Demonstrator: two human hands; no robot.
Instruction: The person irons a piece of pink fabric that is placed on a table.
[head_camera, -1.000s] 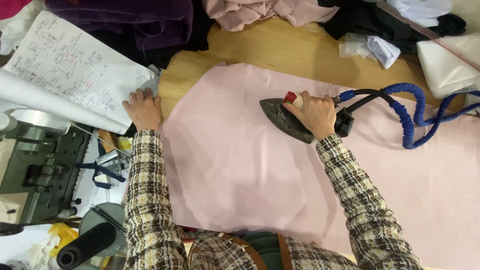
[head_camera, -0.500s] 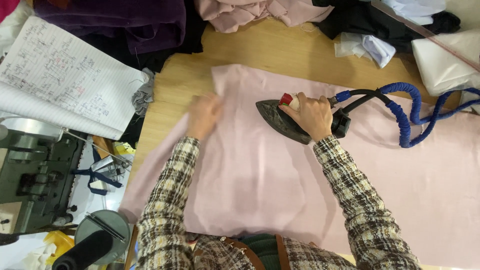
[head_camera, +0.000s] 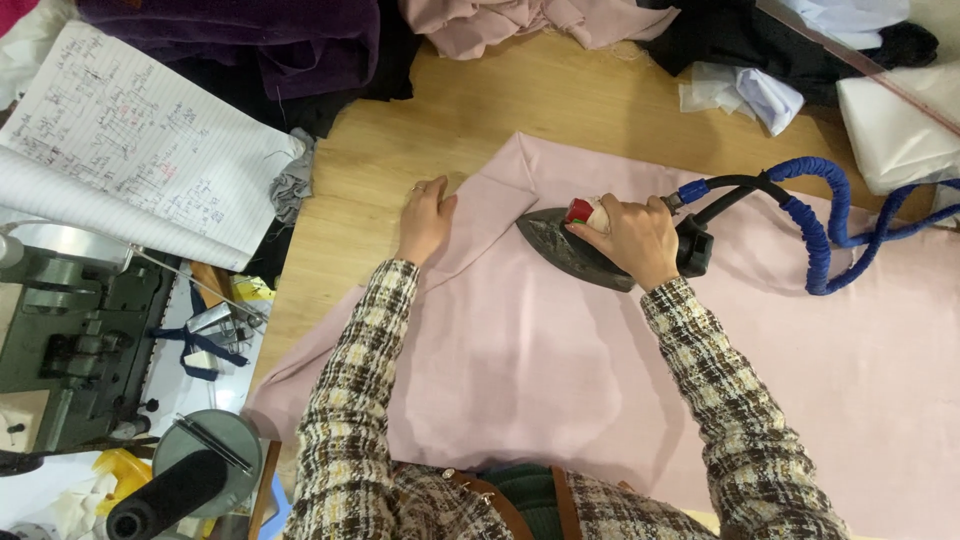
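Pink fabric lies flat under dark iron.

At the centre of the frame, the right hand closes its grip on the handle of a dark iron resting on the pink fabric, its blue-wrapped hose looping toward the right edge. The left hand lies flat on the fabric's folded left edge. The wooden table shows above. A written notebook lies upper left, a grey-green sewing machine at lower left.
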